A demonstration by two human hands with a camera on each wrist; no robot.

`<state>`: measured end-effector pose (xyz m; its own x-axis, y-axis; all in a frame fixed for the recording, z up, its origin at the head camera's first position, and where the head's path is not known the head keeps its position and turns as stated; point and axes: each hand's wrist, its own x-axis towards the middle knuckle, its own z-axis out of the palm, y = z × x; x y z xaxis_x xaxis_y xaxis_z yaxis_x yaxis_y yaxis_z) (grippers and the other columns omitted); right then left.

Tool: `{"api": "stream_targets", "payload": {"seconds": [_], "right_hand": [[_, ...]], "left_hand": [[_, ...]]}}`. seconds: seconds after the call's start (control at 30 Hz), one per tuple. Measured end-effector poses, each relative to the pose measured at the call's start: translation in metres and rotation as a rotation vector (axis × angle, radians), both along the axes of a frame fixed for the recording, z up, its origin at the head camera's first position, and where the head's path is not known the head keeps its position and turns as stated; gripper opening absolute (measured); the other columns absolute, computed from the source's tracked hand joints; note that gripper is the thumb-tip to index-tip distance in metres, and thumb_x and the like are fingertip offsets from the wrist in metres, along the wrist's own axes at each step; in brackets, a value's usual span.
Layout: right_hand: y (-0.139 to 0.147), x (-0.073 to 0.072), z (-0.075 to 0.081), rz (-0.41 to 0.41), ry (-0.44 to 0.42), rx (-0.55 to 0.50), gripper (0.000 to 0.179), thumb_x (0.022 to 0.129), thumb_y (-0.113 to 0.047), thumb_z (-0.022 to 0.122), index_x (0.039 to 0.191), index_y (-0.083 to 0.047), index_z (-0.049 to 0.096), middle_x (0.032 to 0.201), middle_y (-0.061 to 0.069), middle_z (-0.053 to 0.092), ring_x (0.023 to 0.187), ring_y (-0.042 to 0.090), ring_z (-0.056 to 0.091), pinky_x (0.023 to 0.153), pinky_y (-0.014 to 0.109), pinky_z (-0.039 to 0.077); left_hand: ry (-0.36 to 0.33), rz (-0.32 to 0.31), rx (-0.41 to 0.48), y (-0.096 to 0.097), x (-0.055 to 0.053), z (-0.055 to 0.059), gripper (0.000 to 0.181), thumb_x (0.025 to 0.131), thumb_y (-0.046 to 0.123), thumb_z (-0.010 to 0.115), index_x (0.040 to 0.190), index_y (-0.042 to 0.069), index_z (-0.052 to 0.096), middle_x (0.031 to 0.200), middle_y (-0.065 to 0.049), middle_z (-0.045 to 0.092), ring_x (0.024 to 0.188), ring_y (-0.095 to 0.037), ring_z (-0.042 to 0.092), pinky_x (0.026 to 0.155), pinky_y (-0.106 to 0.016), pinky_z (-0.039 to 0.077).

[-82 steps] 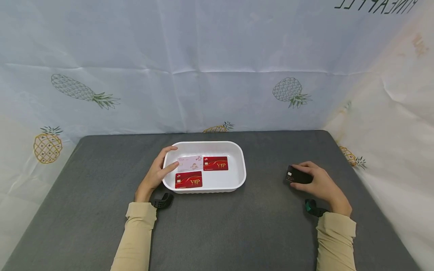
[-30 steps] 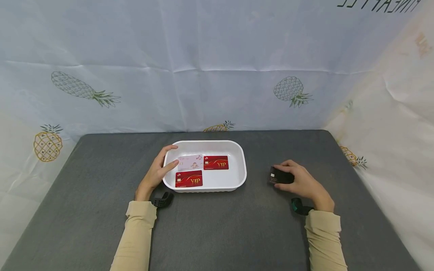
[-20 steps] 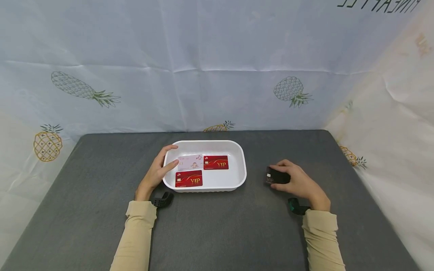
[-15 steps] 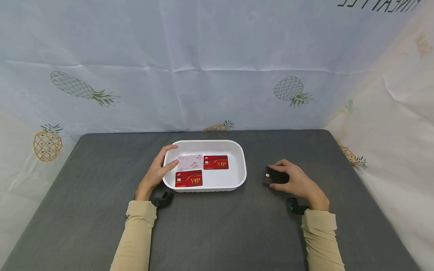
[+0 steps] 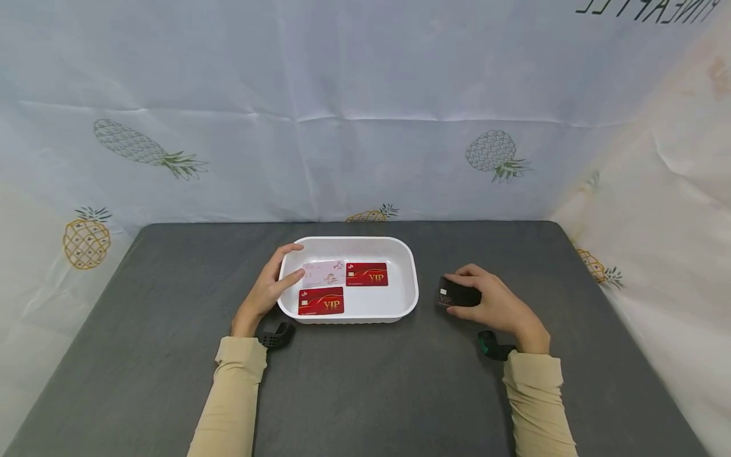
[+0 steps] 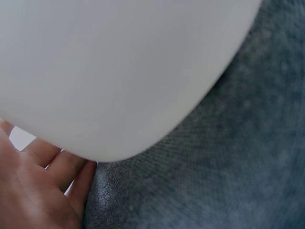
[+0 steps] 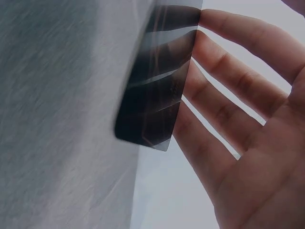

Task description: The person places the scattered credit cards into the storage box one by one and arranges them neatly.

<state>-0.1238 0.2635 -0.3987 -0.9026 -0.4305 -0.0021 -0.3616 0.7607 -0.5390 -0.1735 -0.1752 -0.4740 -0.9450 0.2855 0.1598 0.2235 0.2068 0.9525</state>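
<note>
A white plastic tray [image 5: 377, 306] lies on the table in the head view. Inside it are a pale pink card [image 5: 323, 274] and two red VIP cards, one at the back right [image 5: 367, 275] and one at the front left [image 5: 321, 301]. My left hand [image 5: 268, 285] holds the tray's left end, thumb over the rim and fingers along the outside. To the right of the tray, my right hand [image 5: 495, 301] pinches a black VIP card [image 5: 459, 294] by its long edges. The right wrist view shows several fingertips along one edge of this glossy card [image 7: 155, 86].
The dark grey table [image 5: 365, 393] surrounds the tray. A white pineapple-print cloth [image 5: 320, 165] hangs behind it and at both sides. Black straps sit at the left wrist [image 5: 278, 336] and right wrist [image 5: 495, 347].
My right hand has moved left with the black card, closer to the tray, slowing lately. My left hand keeps its hold on the tray. The head view has shifted slightly.
</note>
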Motion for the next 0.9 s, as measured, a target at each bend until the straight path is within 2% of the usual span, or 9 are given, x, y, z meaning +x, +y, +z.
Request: {"api": "stream_targets", "payload": {"seconds": [0.27, 0.6, 0.9], "right_hand": [[-0.017, -0.007, 0.013, 0.024, 0.009, -0.010, 0.061, 0.086, -0.019, 0.083, 0.140, -0.002, 0.061, 0.126, 0.014, 0.060, 0.114, 0.032, 0.060, 0.092, 0.050, 0.053], [-0.029, -0.014, 0.026, 0.040, 0.010, 0.006, 0.062, 0.086, -0.016, 0.082, 0.142, -0.002, 0.059, 0.130, 0.016, 0.058, 0.119, 0.033, 0.058, 0.095, 0.052, 0.052], [-0.054, -0.020, 0.030, 0.091, 0.021, -0.036, 0.062, 0.085, -0.014, 0.083, 0.140, 0.001, 0.060, 0.129, 0.015, 0.059, 0.115, 0.029, 0.059, 0.095, 0.049, 0.053]], "left_hand": [[-0.011, -0.001, 0.008, -0.001, -0.001, -0.001, 0.054, 0.097, 0.011, 0.058, 0.148, 0.005, 0.040, 0.146, -0.025, 0.043, 0.118, -0.034, 0.051, 0.089, -0.018, 0.051], [-0.013, -0.036, 0.058, 0.000, 0.000, 0.002, 0.052, 0.098, 0.007, 0.057, 0.147, 0.003, 0.039, 0.133, -0.030, 0.048, 0.103, -0.022, 0.061, 0.081, -0.022, 0.056], [-0.015, -0.028, 0.050, 0.000, 0.001, 0.003, 0.053, 0.098, 0.008, 0.057, 0.147, 0.003, 0.039, 0.135, -0.029, 0.047, 0.105, -0.025, 0.060, 0.081, -0.023, 0.057]]}}
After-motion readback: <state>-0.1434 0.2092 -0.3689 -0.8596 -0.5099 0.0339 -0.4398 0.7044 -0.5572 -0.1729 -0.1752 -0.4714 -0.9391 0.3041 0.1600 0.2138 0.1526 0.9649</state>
